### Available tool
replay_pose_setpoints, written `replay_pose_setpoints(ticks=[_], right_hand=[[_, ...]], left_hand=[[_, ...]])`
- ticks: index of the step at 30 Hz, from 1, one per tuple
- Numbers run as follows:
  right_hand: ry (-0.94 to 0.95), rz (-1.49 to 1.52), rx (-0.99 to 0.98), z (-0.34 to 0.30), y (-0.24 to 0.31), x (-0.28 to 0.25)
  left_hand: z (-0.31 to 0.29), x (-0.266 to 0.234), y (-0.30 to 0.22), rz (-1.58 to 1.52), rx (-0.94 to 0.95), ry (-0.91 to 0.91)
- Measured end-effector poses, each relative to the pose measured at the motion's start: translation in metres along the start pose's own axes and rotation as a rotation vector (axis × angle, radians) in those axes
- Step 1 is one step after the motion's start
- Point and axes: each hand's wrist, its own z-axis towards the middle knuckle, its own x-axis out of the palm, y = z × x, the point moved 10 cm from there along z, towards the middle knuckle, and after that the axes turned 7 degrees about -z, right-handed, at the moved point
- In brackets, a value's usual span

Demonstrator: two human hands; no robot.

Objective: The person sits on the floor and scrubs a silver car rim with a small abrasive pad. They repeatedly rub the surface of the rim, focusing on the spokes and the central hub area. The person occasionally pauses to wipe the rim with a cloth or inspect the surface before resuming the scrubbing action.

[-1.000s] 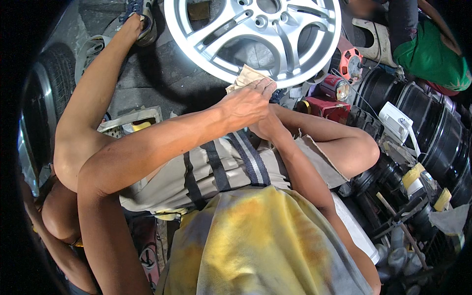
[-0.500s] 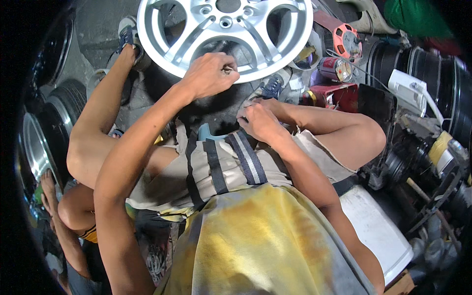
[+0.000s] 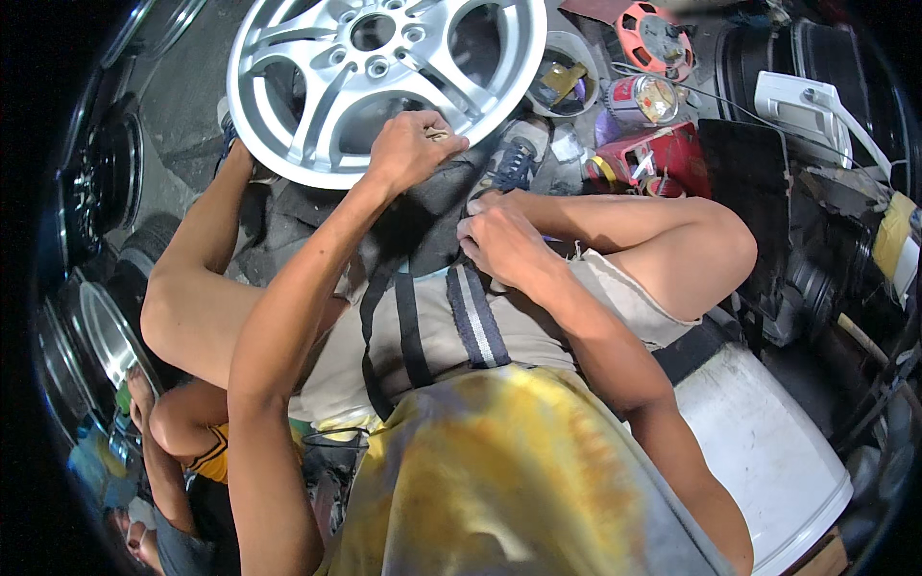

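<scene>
A silver alloy wheel (image 3: 331, 91) with paired spokes lies before me, between my feet. My left hand (image 3: 408, 154) is closed on a small folded tan piece (image 3: 438, 134) that looks like sandpaper, at the wheel's near rim. My right hand (image 3: 504, 240) rests by my right ankle, its fingers curled in. Whatever it may hold is hidden. Just beyond it is my dark lace-up shoe (image 3: 516, 158).
Right of the wheel stand a bucket (image 3: 586, 50) with scraps, an orange reel (image 3: 629, 29), a tin can (image 3: 642, 100) and a red container (image 3: 684, 154). More rims line both sides. A co-worker's hand (image 3: 141, 392) touches a rim (image 3: 108, 331) at left.
The wheel has shifted left and nearer to me and appears turned, showing more of its hub. My left hand has stayed by its near edge. The head view has shifted slightly.
</scene>
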Motion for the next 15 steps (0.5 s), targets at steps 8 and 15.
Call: replay_pose_setpoints(ticks=[8,15], right_hand=[[-0.102,-0.137,0.188,-0.016,-0.102,-0.129],[-0.110,-0.399,0.425,-0.051,-0.270,-0.212]], left_hand=[[0.015,0.010,-0.006,-0.068,-0.056,0.051],[0.010,-0.001,0.002,0.064,-0.048,0.136]])
